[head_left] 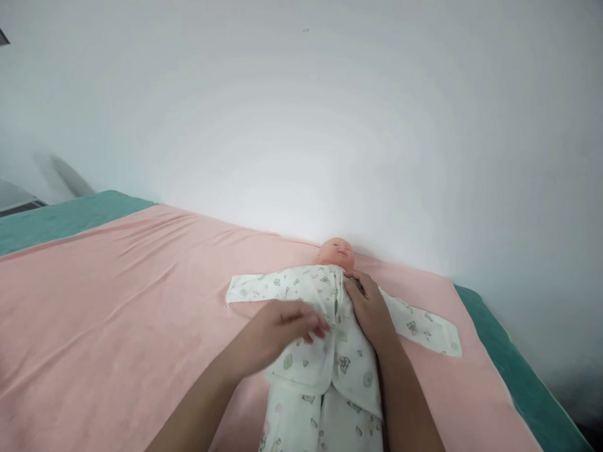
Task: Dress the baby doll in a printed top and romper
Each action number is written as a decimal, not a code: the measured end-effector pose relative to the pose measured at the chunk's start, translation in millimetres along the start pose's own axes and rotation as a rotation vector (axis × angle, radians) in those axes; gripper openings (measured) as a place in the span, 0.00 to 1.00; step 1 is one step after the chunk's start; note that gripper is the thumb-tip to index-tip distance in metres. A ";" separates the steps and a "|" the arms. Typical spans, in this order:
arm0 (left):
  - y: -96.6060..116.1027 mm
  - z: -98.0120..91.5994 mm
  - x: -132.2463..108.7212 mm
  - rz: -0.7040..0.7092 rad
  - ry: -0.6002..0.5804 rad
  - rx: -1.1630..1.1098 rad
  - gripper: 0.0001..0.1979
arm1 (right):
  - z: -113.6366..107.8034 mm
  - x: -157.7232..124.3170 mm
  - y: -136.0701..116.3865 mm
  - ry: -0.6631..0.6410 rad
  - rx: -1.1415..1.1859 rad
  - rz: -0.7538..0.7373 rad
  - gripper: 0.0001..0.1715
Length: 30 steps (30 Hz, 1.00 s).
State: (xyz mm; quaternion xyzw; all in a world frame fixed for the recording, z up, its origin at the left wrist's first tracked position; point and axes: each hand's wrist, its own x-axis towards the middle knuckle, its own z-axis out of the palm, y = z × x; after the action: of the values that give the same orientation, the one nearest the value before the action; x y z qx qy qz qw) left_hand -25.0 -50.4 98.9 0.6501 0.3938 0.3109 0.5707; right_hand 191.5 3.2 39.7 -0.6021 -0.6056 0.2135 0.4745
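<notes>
Head view, doll (335,252): lies on its back on the pink sheet (117,320), its bare head towards the wall (282,125) and its body covered by clothing.
Printed top (311,367): white with small grey and green figures, spread over the doll's torso; the two front panels lie side by side, with a thin dark gap between them at the chest and a small notch where their rounded hems part.
Left-side sleeve (257,287): stretched out flat on the sheet, its end away from the body.
Right-side sleeve (431,331): also stretched out, slanting down towards the sheet's edge.
Lower garment (294,414): same print, showing below the hem of the top, a dark line down its middle; cut off by the bottom of the view.
Left hand (280,333): over the left front panel, fingers loosely curled and blurred, tips near the front gap; whether they touch or pinch the cloth, I cannot tell.
Right hand (370,307): laid against the right front panel just below the doll's head, fingertips at the panel's upper edge; whether it grips the cloth or only rests there, I cannot tell.
Green cover (70,216): shows beyond the pink sheet at the far left and along the right.
Pink sheet: wrinkled towards the left, smoother near the doll.
</notes>
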 end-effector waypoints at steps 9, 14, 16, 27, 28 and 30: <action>-7.6 -0.9 116.6 -0.036 0.258 0.250 0.11 | -5.1 7.5 -3.4 -0.037 -0.196 -0.087 0.16; -10.8 -8.4 122.2 -0.019 0.162 0.289 0.09 | -8.2 10.4 -1.5 -0.086 -0.253 -0.076 0.17; -11.2 -10.1 123.6 -0.019 0.134 0.245 0.08 | -8.6 11.5 -1.1 -0.082 -0.241 -0.076 0.17; -19.3 12.9 134.7 0.101 0.354 0.150 0.06 | -1.3 14.9 -13.7 0.043 0.077 -0.026 0.15; -20.2 11.9 134.0 0.099 0.347 0.153 0.07 | -0.5 15.2 -14.1 0.050 0.084 -0.021 0.15; -21.5 9.6 133.1 0.099 0.327 0.162 0.07 | 0.9 15.5 -14.5 0.043 0.086 -0.007 0.15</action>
State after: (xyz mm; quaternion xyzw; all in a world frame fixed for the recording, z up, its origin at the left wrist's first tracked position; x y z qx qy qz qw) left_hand 45.9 61.1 70.1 0.6532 0.4728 0.4074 0.4288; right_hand 185.8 15.3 56.3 -0.5836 -0.5876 0.2246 0.5136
